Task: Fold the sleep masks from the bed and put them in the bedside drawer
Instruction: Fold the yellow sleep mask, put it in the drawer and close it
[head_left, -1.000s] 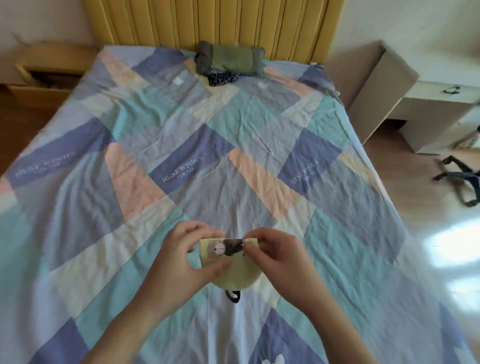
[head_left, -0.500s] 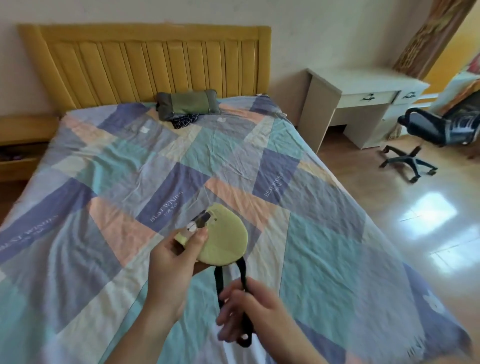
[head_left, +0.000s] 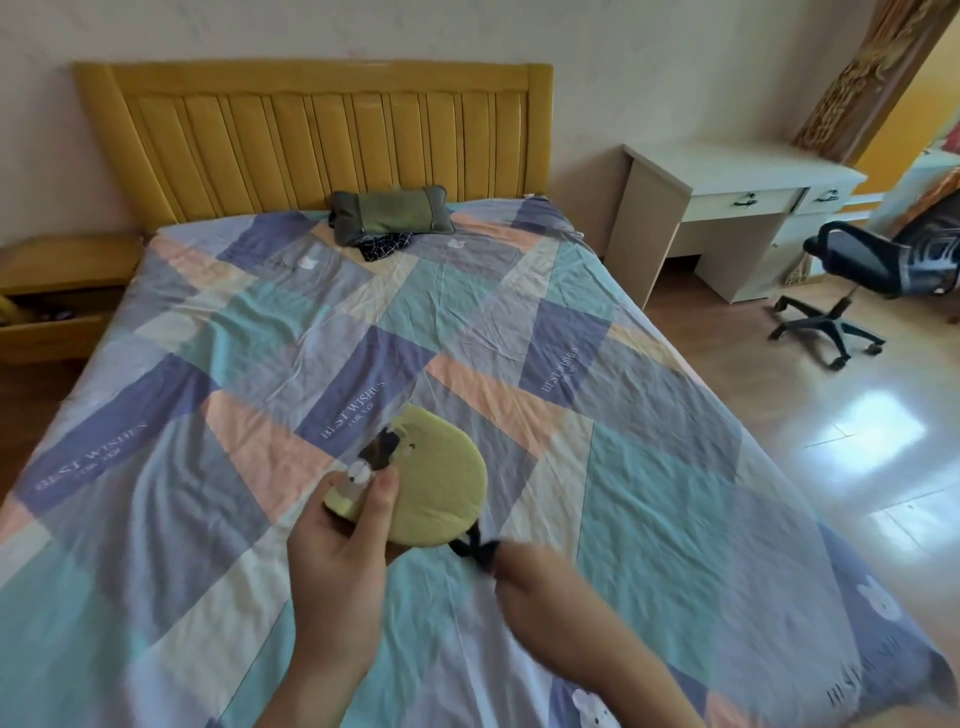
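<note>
The left hand (head_left: 337, 566) is pinching the folded, soft yellow sleep mask (head_left: 431, 483) above the patchwork bed (head_left: 649, 467). The right hand (head_left: 550, 597) is pinching its black strap (head_left: 475, 550). Next, probably tucking the strap, then reaching the open wooden bedside drawer (head_left: 47, 325).

Your right hand (head_left: 540, 587) is motion-blurred, so its grip on the black strap (head_left: 475, 550) can't be judged. The open bedside drawer (head_left: 49, 332) at far left is cut by the frame edge, contents too dark to identify.
</note>
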